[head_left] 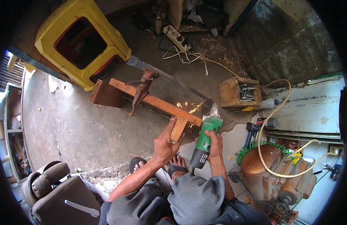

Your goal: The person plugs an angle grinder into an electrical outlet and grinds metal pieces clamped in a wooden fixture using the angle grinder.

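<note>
- Gripping the green grinder (pixel 209 132), the right hand (pixel 215 145) sits just beside the near end of the orange bar (pixel 162 106).
- The left hand (pixel 165 144) pinches the short block (pixel 179 130) at that end.
- Sparks (pixel 196 108) fly beside the bar; grinding seems the step in hand, and the next move likely calls for steady pressure.
- Beyond the bar, a grey strip (pixel 140 63) runs toward the disc (pixel 207 106); contact cannot be told.

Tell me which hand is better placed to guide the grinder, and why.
Right, most likely: the right hand is wrapped around the green grinder, with sparks near its disc. The left hand holds the short crosspiece on the orange bar, away from the grinder's body.
</note>
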`<action>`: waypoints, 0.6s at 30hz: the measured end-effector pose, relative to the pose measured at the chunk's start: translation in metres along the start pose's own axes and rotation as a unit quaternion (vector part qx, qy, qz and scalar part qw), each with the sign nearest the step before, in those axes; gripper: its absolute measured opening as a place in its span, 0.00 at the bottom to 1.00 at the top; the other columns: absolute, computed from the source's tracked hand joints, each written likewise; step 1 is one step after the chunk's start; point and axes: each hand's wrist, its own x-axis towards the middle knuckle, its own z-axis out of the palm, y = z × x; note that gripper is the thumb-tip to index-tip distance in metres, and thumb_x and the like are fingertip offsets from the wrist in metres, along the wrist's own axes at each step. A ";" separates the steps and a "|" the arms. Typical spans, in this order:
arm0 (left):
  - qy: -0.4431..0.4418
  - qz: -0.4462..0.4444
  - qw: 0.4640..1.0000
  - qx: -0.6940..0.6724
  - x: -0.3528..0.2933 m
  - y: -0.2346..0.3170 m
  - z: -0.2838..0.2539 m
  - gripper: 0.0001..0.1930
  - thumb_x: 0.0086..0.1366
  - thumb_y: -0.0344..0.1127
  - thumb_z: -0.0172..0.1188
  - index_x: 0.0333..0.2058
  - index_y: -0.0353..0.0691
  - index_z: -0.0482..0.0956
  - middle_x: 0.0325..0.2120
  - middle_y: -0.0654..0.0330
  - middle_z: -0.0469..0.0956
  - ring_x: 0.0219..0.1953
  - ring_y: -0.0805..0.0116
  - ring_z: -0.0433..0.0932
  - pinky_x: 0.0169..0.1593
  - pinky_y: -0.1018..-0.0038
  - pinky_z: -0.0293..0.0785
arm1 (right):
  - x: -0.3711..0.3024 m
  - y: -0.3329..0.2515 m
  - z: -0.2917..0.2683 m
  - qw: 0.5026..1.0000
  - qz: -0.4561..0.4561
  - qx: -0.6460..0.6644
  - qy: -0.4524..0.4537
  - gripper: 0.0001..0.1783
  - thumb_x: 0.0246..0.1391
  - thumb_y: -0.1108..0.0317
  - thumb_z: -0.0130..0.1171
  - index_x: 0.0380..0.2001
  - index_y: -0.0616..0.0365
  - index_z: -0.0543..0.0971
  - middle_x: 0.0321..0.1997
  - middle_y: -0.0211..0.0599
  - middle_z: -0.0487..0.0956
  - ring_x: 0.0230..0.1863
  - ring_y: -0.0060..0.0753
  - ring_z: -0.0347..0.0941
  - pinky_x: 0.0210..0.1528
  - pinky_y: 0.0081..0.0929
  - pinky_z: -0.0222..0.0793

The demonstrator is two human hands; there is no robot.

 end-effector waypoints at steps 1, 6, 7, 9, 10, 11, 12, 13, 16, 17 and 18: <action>-0.001 0.000 1.000 0.000 0.000 0.001 0.001 0.34 0.60 0.34 0.73 0.63 0.31 0.71 0.58 0.42 0.78 0.57 0.47 0.81 0.56 0.63 0.81 | -0.001 -0.001 -0.001 1.000 0.000 0.000 0.000 0.18 0.52 0.61 0.63 0.41 0.63 0.76 0.29 0.41 0.79 0.26 0.36 0.82 0.27 0.32 0.79; -0.008 -0.020 1.000 0.013 -0.002 -0.002 0.003 0.33 0.61 0.35 0.73 0.62 0.32 0.72 0.58 0.42 0.78 0.56 0.46 0.81 0.55 0.63 0.81 | 0.002 0.001 -0.002 1.000 0.002 -0.004 0.008 0.18 0.52 0.61 0.63 0.41 0.63 0.77 0.29 0.40 0.79 0.26 0.36 0.81 0.27 0.31 0.79; -0.008 -0.019 1.000 0.012 -0.001 -0.001 0.004 0.33 0.61 0.35 0.73 0.62 0.32 0.72 0.58 0.42 0.78 0.56 0.46 0.81 0.55 0.63 0.81 | 0.001 -0.001 -0.002 1.000 0.002 -0.004 0.009 0.18 0.52 0.61 0.63 0.41 0.63 0.77 0.29 0.40 0.79 0.26 0.36 0.81 0.27 0.31 0.79; -0.009 -0.028 0.999 0.013 -0.001 0.000 0.003 0.33 0.61 0.36 0.73 0.62 0.32 0.72 0.57 0.42 0.78 0.56 0.46 0.81 0.55 0.62 0.81 | -0.001 -0.003 0.000 1.000 -0.005 -0.007 0.005 0.17 0.52 0.61 0.63 0.40 0.63 0.77 0.28 0.40 0.79 0.25 0.35 0.81 0.27 0.31 0.79; -0.011 -0.028 0.999 0.014 -0.002 -0.001 0.003 0.33 0.61 0.36 0.73 0.62 0.32 0.72 0.57 0.42 0.78 0.56 0.46 0.81 0.55 0.62 0.81 | 0.000 -0.002 0.000 1.000 -0.005 -0.006 0.005 0.17 0.52 0.61 0.63 0.40 0.63 0.77 0.28 0.40 0.79 0.25 0.35 0.81 0.27 0.31 0.79; -0.009 -0.028 1.000 0.006 -0.001 -0.001 0.003 0.33 0.61 0.37 0.73 0.62 0.32 0.72 0.57 0.42 0.78 0.56 0.46 0.81 0.55 0.62 0.81 | 0.001 -0.003 0.000 1.000 -0.007 -0.010 0.004 0.17 0.52 0.61 0.63 0.39 0.63 0.77 0.28 0.39 0.79 0.25 0.35 0.81 0.27 0.31 0.79; -0.007 -0.029 1.000 -0.002 -0.001 -0.001 0.004 0.33 0.60 0.37 0.73 0.62 0.32 0.72 0.57 0.42 0.78 0.56 0.46 0.81 0.55 0.62 0.81 | 0.001 -0.004 0.000 1.000 -0.009 -0.015 0.002 0.17 0.52 0.61 0.62 0.39 0.63 0.78 0.27 0.39 0.79 0.25 0.35 0.81 0.27 0.31 0.79; -0.008 -0.028 1.000 -0.002 -0.001 -0.001 0.004 0.33 0.60 0.37 0.73 0.62 0.32 0.72 0.57 0.42 0.78 0.56 0.46 0.81 0.55 0.62 0.81 | 0.000 -0.005 0.001 1.000 -0.009 -0.014 0.003 0.17 0.52 0.61 0.62 0.39 0.63 0.78 0.27 0.39 0.79 0.25 0.35 0.81 0.27 0.31 0.79; -0.010 -0.025 1.000 0.002 -0.001 -0.003 0.003 0.33 0.60 0.37 0.73 0.62 0.32 0.72 0.57 0.42 0.78 0.56 0.47 0.81 0.55 0.62 0.81 | -0.001 -0.007 0.004 1.000 0.009 -0.015 0.017 0.16 0.52 0.61 0.62 0.38 0.63 0.78 0.27 0.40 0.80 0.25 0.35 0.81 0.27 0.31 0.79; -0.008 -0.023 1.000 0.008 -0.001 -0.004 0.003 0.33 0.60 0.37 0.73 0.62 0.32 0.72 0.57 0.42 0.78 0.56 0.47 0.81 0.55 0.62 0.81 | 0.000 -0.005 0.003 1.000 0.003 -0.019 0.013 0.16 0.53 0.61 0.62 0.38 0.63 0.78 0.27 0.40 0.80 0.24 0.34 0.81 0.27 0.31 0.79; -0.006 -0.020 1.000 0.013 -0.002 -0.004 0.003 0.33 0.60 0.37 0.73 0.62 0.32 0.72 0.57 0.42 0.78 0.56 0.47 0.81 0.55 0.62 0.81 | 0.001 -0.004 0.002 1.000 -0.002 -0.022 0.009 0.16 0.53 0.61 0.62 0.38 0.63 0.78 0.27 0.40 0.81 0.24 0.34 0.81 0.27 0.31 0.79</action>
